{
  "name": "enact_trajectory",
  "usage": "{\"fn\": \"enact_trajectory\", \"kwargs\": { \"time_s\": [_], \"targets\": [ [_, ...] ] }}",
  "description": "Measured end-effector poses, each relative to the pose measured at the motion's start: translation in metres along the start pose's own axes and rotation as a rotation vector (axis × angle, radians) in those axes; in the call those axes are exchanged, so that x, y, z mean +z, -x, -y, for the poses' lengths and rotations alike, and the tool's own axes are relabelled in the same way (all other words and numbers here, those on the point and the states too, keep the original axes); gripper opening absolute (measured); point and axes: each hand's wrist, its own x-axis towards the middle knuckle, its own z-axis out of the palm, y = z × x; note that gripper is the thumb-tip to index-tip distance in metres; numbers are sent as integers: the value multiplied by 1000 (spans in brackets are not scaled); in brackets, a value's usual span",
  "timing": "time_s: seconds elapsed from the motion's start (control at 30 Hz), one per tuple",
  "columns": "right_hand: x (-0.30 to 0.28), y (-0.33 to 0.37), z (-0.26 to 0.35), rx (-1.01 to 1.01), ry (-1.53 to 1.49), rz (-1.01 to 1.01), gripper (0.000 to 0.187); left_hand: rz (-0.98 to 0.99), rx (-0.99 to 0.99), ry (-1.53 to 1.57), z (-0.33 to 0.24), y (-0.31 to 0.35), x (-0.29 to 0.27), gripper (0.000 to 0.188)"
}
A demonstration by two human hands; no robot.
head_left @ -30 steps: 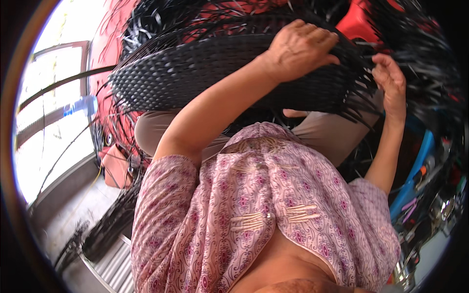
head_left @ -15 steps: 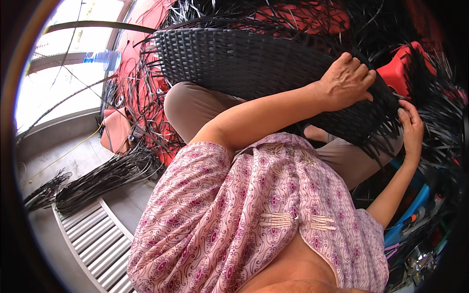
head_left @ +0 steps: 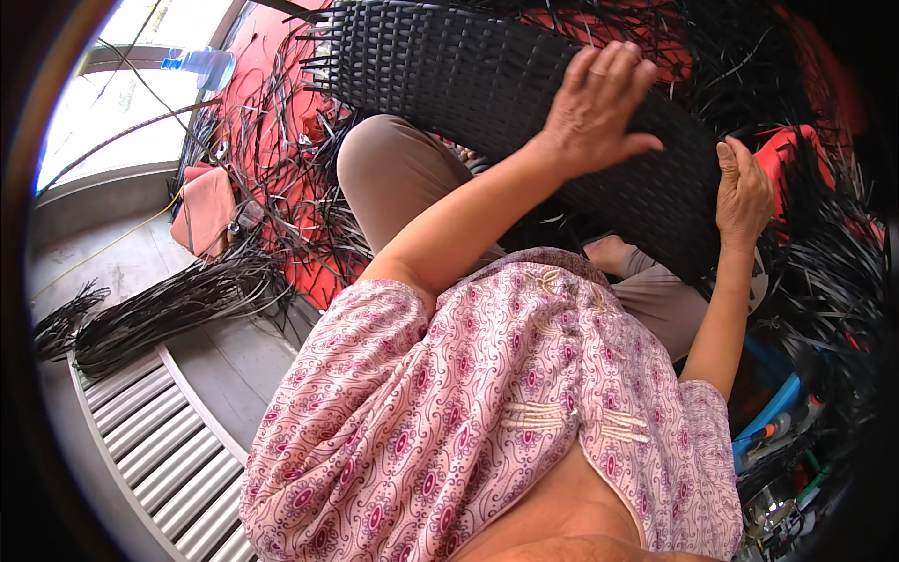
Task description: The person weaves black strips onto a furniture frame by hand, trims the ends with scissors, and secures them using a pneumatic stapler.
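Red mat strewn with strips. Panel woven across; left-edge ends loose, unfinished. My left hand spreads over it, fingers apart; right hand at its edge, can't tell if pinching.

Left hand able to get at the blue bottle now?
Probably not: part of the black woven panel and loose black strips lie between the left hand and the blue bottle.

A loose, pale pink blouse bore scroll-edged magenta ovals; cream corded bars crossed its front, its wide sleeves were short, and the trousers were plain taupe.
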Motion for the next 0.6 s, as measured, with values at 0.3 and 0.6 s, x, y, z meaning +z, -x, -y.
{"fn": "enact_trajectory", "kwargs": {
  "time_s": [0.3, 0.6],
  "targets": [
    [-1, 4, 11, -12, 15, -52, 42, -111, -446, -354, 143, 62, -45, 91],
    [-3, -5, 27, -180, -25, -180, 23, -135, -114, -4, 81, -2, -70, 38]
  ]
}}
